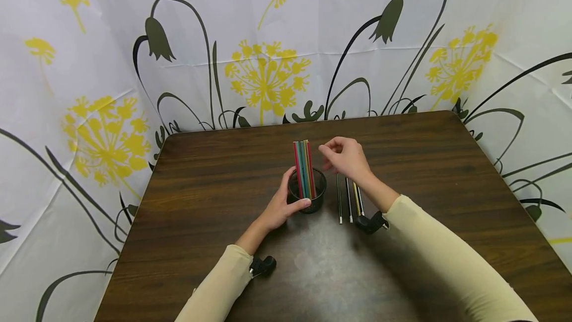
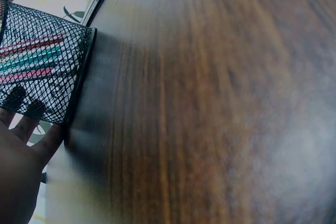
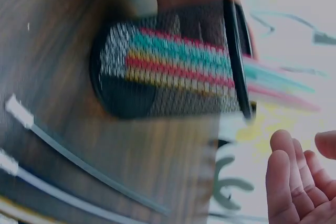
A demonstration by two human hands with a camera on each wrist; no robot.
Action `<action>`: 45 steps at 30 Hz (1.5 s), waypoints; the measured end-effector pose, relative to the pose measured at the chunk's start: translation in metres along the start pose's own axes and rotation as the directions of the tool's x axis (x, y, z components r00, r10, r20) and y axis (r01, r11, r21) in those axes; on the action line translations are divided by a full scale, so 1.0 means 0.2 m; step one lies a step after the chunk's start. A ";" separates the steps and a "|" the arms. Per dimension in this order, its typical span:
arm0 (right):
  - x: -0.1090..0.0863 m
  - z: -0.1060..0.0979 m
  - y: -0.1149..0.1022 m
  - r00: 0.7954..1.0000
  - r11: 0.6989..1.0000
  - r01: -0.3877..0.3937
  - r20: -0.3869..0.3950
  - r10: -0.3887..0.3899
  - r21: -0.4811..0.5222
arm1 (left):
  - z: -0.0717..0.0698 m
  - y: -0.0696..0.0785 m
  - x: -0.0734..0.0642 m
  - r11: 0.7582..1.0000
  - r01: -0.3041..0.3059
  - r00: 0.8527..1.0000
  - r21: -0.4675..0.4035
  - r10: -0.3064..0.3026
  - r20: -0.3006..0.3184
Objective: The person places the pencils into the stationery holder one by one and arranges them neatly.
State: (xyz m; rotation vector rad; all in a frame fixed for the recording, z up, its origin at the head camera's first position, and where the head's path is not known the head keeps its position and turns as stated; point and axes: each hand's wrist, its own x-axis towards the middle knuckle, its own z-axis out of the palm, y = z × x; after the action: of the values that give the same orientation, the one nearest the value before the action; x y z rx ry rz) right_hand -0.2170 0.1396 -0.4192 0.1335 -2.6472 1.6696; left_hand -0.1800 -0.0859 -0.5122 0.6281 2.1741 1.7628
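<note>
A black mesh pencil cup (image 1: 316, 206) stands on the table with a bundle of red, teal and yellowish pencils (image 1: 303, 170) sticking up out of it. My left hand (image 1: 278, 207) grips the cup from the left side, thumb across its front; in the left wrist view, fingers lie along the mesh wall (image 2: 47, 61). Just right of the pencil tops, my right hand (image 1: 350, 158) hovers with fingers loosely bent. The right wrist view shows its thumb (image 3: 326, 144) apart from the fingers and nothing between them. Below this hand lie several slim pencils (image 1: 340, 200), with pale ends towards me, partly hidden by the wrist.
The dark wood table (image 1: 214, 188) reaches back to a white curtain (image 1: 286, 19) printed with grey and yellow flowers. A small black wrist camera (image 1: 263, 266) sits on the left wrist, another (image 1: 371, 222) on the right, close over the lying pencils.
</note>
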 end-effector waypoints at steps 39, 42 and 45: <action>0.02 -0.21 0.50 0.927 0.866 -0.328 0.046 0.372 -0.377 | 0.01 0.00 -0.01 0.998 0.041 0.999 0.055 -0.040 -0.022; 0.01 -0.22 0.48 0.923 0.834 -0.328 0.040 0.384 -0.444 | 0.01 0.00 -0.01 0.998 0.043 0.999 0.055 -0.042 -0.023; 0.01 -0.22 0.45 0.918 0.786 -0.322 0.028 0.395 -0.528 | 0.01 0.00 -0.01 0.998 0.039 0.999 0.054 -0.038 -0.023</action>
State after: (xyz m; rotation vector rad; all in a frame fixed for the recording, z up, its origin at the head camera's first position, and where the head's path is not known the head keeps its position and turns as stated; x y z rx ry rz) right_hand -0.2275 0.2183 -0.4816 -0.2950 -3.2813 0.9527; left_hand -0.1775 -0.0856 -0.5117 0.5781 2.2402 1.7048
